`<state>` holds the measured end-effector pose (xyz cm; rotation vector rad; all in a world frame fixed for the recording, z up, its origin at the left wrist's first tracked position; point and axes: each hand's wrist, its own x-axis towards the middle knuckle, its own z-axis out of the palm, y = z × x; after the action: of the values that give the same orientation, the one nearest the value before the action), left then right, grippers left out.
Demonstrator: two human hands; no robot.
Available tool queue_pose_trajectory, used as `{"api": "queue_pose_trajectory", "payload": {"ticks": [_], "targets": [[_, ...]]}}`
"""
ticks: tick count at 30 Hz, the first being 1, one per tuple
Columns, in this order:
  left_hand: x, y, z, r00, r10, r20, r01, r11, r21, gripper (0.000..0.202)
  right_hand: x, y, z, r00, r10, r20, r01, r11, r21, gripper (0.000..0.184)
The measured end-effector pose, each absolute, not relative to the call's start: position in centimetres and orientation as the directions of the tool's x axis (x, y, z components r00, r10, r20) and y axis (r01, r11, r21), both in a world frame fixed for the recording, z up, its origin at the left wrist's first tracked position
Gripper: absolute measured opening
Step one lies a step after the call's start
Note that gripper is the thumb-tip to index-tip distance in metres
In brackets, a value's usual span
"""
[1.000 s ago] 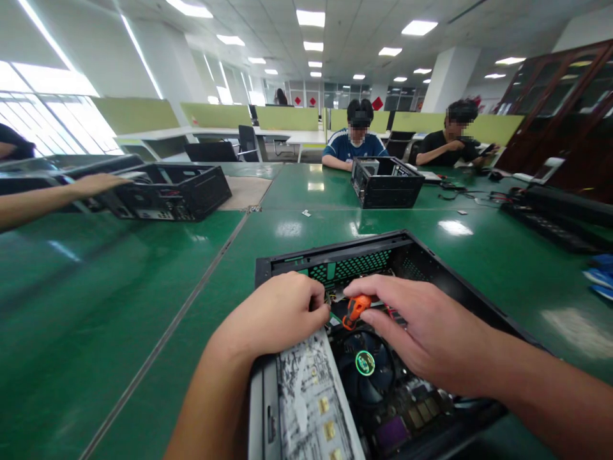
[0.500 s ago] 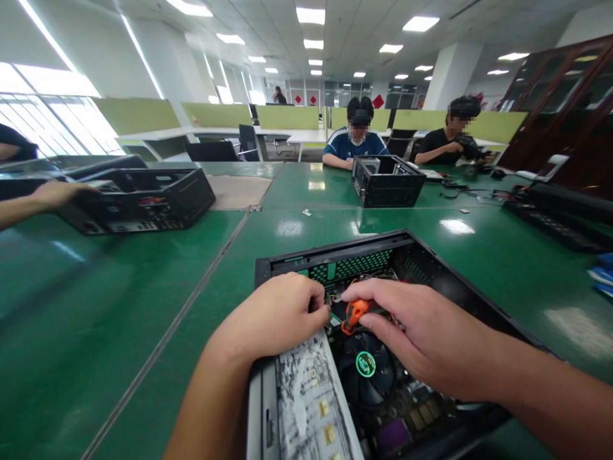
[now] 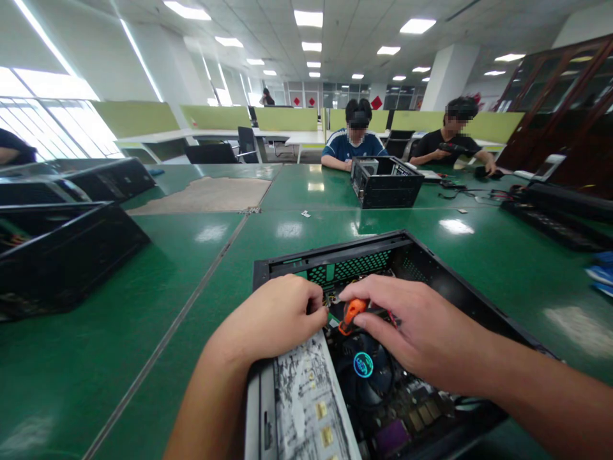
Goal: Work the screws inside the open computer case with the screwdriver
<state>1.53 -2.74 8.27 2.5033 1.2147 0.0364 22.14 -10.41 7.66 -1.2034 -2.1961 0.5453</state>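
Observation:
An open black computer case [image 3: 421,249] lies before me, its inside facing up. My right hand [image 3: 412,322] is closed round a short screwdriver [image 3: 352,314] with an orange and black handle, held over the case's interior; its tip is hidden. My left hand [image 3: 282,316] rests on the scuffed metal drive bay [image 3: 299,396] at the case's left side. Its thumb and fingers curl together over the inner edge, and what they pinch cannot be made out. Below the screwdriver sits a round cooling fan [image 3: 366,377] with a shiny centre label, beside a purple connector [image 3: 391,436].
On the green table [image 3: 191,268], dark computer cases [image 3: 71,262] stand at left and another open case [image 3: 387,185] farther back. A person in blue [image 3: 354,144] and a person in black [image 3: 450,140] sit opposite. Cables [image 3: 469,191] and a keyboard [image 3: 550,220] lie at right.
At left, the case that a co-worker's hand was holding has moved left and toward me; that hand is out of view. The screwdriver handle has turned slightly in my right hand. My left hand stays put.

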Motion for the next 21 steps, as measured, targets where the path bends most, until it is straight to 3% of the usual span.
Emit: {"api": "queue_pose_trajectory", "payload": {"ticks": [7,13,21], "targets": [[1.5,-2.8,8.2,0.624,0.77,-0.133,0.763,-0.563,0.318,0.024,23.0,-11.6,8.2,-0.486,0.745,0.458,0.44,0.661,-0.608,0.029],[1.6,-2.8,8.3,0.622,0.772,-0.132,0.764,-0.562,0.318,0.023,23.4,-12.0,8.6,-0.599,0.722,0.347,0.424,0.653,-0.628,0.026],[1.5,-2.7,8.1,0.621,0.773,-0.133,0.764,-0.558,0.325,0.023,23.1,-12.0,8.5,-0.64,0.707,0.3,0.431,0.654,-0.622,0.028]]}}
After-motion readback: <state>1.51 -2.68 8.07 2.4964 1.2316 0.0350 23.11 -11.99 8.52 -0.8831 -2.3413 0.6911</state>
